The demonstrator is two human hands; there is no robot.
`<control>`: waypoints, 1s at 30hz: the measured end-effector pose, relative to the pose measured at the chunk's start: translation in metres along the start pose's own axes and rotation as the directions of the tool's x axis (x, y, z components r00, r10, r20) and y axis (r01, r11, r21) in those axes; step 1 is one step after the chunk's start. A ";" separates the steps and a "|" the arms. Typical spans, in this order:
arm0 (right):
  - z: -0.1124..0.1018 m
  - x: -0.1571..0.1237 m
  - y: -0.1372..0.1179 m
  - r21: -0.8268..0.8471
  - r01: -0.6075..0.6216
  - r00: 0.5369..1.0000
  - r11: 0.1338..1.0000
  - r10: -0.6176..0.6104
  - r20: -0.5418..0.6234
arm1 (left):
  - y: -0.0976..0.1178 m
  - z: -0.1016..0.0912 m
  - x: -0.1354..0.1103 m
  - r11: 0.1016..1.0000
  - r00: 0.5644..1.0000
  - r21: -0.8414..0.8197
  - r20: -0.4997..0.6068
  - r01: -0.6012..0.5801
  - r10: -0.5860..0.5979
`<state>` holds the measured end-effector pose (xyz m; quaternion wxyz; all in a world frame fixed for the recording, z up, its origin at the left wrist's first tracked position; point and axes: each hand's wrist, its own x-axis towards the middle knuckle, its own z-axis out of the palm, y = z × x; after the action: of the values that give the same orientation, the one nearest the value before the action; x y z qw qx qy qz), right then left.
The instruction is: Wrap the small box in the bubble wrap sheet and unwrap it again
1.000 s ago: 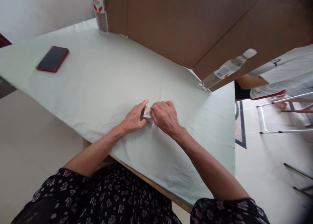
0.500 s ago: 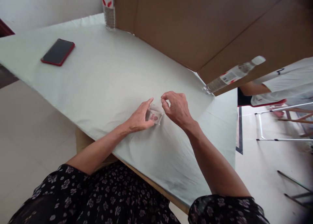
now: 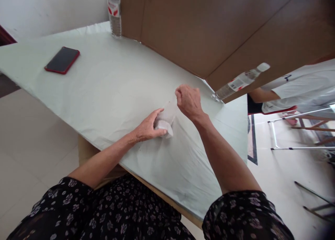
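A thin, crumpled white sheet (image 3: 165, 127) was held between thumb and fingers of the left hand (image 3: 148, 127), near the front edge of the pale-green, cloth-covered tabletop (image 3: 104, 86). The right hand (image 3: 190, 99) was curled inward nearby; with fingertips hidden, its grip could not be told.

A pale green cloth (image 3: 193, 170), creased toward you, covers the counter (image 3: 104, 79) at your front, with a strip of bare wooden edge (image 3: 188, 215) showing below its near side. A dark-screened phone (image 3: 62, 60) in a red case lies flat at your far left. Along the far side stands a brown cardboard panel (image 3: 183, 27), with a clear labeled bottle (image 3: 114, 18) upright near its left end and a second bottle (image 3: 239, 83), slanted in view, at its right. Nearest you, thin white wrapping (image 3: 164, 127) sits low over the cloth, partly hidden by your left hand (image 3: 146, 129).
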<state>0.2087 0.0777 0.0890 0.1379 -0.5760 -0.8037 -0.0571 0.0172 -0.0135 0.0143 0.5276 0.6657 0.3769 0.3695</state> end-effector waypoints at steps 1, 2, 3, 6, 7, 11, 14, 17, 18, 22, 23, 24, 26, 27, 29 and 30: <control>0.002 0.005 0.002 0.005 -0.011 1.000 1.000 0.012 -0.013 | -0.002 0.000 0.001 0.998 1.000 -0.059 0.004 0.020 -0.019; 0.004 0.010 0.004 0.014 -0.022 0.999 1.000 0.022 -0.028 | -0.003 0.000 0.001 0.992 0.999 -0.116 0.008 0.045 -0.044; 0.005 0.015 0.007 0.028 -0.033 0.999 0.999 0.034 -0.042 | -0.005 0.000 0.002 0.983 0.997 -0.165 0.018 0.074 -0.072; 0.006 0.021 0.012 0.102 -0.088 0.992 0.991 0.096 -0.082 | -0.007 -0.002 0.006 0.950 0.987 -0.269 0.054 0.159 -0.150; 0.004 0.019 0.012 0.138 -0.108 0.987 0.984 0.123 -0.101 | -0.007 -0.003 0.007 0.936 0.984 -0.304 0.056 0.176 -0.167; -0.010 -0.016 0.000 0.296 -0.170 0.967 0.940 0.216 -0.132 | -0.003 -0.006 0.009 0.884 0.983 -0.434 0.021 0.174 -0.183; -0.017 -0.052 -0.024 0.274 -0.176 0.984 0.946 0.161 0.076 | 0.000 -0.006 0.008 0.877 0.987 -0.456 0.014 0.151 -0.163; -0.013 -0.075 -0.042 0.080 -0.157 0.979 0.984 0.144 0.141 | 0.002 -0.005 0.007 0.891 0.986 -0.428 0.003 0.151 -0.166; -0.011 -0.078 -0.043 0.043 -0.167 0.978 0.985 0.160 0.132 | 0.002 -0.005 0.007 0.899 0.986 -0.411 -0.002 0.152 -0.167; 0.000 -0.081 -0.025 0.220 -0.257 0.966 0.941 0.250 0.061 | 0.003 -0.003 0.005 0.992 0.989 -0.108 -0.123 0.072 -0.086; 0.002 -0.082 -0.019 0.325 -0.277 0.960 0.904 0.272 0.062 | 0.003 -0.003 0.005 0.999 0.984 0.021 -0.173 0.041 -0.037; 0.005 -0.084 -0.013 0.434 -0.293 0.954 0.852 0.288 0.078 | 0.003 -0.002 0.005 0.990 0.977 0.139 -0.215 0.020 0.011; 0.010 -0.088 -0.004 0.616 -0.316 0.943 0.722 0.311 0.120 | 0.002 -0.001 0.005 0.954 0.959 0.299 -0.272 0.013 0.072; 0.014 -0.090 -0.002 0.679 -0.324 0.937 0.659 0.322 0.135 | 0.001 -0.001 0.005 0.939 0.953 0.342 -0.293 0.025 0.082; 0.022 -0.093 0.002 0.754 -0.333 0.924 0.566 0.354 0.142 | -0.001 -0.002 0.006 0.924 0.943 0.378 -0.322 0.050 0.081; 0.026 -0.094 0.003 0.770 -0.337 0.917 0.541 0.375 0.138 | -0.003 -0.004 0.007 0.924 0.939 0.378 -0.336 0.062 0.075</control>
<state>0.2357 -0.0003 0.0370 0.4000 -0.6075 -0.6103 0.3140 0.0164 -0.0054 0.0131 0.3119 0.6821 0.5259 0.4012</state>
